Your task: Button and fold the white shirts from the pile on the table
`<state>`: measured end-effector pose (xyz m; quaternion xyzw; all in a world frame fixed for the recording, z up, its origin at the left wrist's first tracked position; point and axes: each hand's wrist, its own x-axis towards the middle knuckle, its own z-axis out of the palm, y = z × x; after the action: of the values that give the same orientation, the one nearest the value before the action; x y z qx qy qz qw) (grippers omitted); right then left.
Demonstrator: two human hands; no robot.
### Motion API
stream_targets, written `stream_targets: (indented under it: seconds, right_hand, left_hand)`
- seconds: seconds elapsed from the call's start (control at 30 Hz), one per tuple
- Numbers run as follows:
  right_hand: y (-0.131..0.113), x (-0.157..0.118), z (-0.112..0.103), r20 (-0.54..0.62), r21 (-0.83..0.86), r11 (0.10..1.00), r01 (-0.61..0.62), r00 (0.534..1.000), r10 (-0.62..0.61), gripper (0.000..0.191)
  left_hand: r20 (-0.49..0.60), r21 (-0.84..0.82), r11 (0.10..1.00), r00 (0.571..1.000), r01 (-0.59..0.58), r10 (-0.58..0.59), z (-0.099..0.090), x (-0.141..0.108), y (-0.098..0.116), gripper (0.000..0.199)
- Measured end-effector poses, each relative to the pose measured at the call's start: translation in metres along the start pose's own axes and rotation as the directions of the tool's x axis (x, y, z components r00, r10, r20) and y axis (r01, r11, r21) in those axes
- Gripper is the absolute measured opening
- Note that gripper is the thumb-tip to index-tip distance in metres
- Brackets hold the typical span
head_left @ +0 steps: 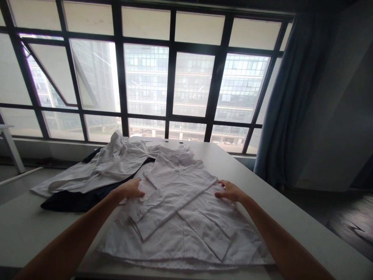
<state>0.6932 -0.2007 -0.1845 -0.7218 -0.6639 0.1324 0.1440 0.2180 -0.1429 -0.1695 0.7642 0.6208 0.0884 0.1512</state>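
Observation:
A white long-sleeved shirt (175, 217) lies flat on the table in front of me, its collar toward the window and its hem toward me. Both sleeves are folded across its body and cross each other; a button shows near one cuff. My left hand (132, 189) rests at the shirt's left side, thumb and fingers apart. On the opposite side, my right hand (230, 191) touches the shirt's edge near the folded sleeve, also with thumb and fingers apart. Some fingertips of both hands are hard to make out against the cloth.
A rumpled pile of white clothing (116, 155) lies to the left, over a dark garment (75, 200). The white table (291, 233) reaches to the large window (145, 77). A blue-grey curtain (282, 105) hangs at the right.

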Motion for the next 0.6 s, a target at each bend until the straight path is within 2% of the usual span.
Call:
stream_targets:
  seconds: [0.07,0.13,0.23,0.3,0.37,0.47,0.6]
  right_hand:
    - [0.0,-0.003,-0.002,0.005,0.172,0.983,-0.063,0.998,0.063,0.088]
    - [0.001,-0.008,-0.005,0.069,0.325,0.936,-0.136,0.99,0.12,0.093]
    - [0.001,-0.017,-0.012,0.189,0.45,0.872,-0.193,0.975,0.119,0.1]
    - [0.0,-0.023,-0.018,0.204,0.478,0.857,-0.191,0.973,0.103,0.099]
    - [-0.003,-0.027,-0.023,0.194,0.498,0.849,-0.176,0.977,0.089,0.092]
    - [-0.009,-0.029,-0.026,0.165,0.533,0.836,-0.132,0.985,0.051,0.075]
    - [-0.019,-0.03,-0.023,0.1,0.571,0.818,-0.065,0.995,0.008,0.062]
  left_hand:
    - [0.132,-0.095,0.991,0.988,0.095,-0.082,-0.006,-0.003,-0.002,0.091]
    - [0.249,-0.201,0.966,0.962,0.162,-0.11,-0.013,-0.008,-0.004,0.102]
    - [0.323,-0.283,0.947,0.945,0.151,-0.054,-0.022,-0.017,-0.005,0.11]
    - [0.357,-0.3,0.945,0.934,0.131,-0.016,-0.027,-0.022,-0.003,0.11]
    - [0.364,-0.309,0.944,0.932,0.114,0.006,-0.031,-0.028,0.002,0.105]
    - [0.327,-0.324,0.945,0.943,0.052,0.06,-0.035,-0.033,0.017,0.086]
    - [0.265,-0.274,0.955,0.945,-0.116,0.191,-0.034,-0.036,0.051,0.056]
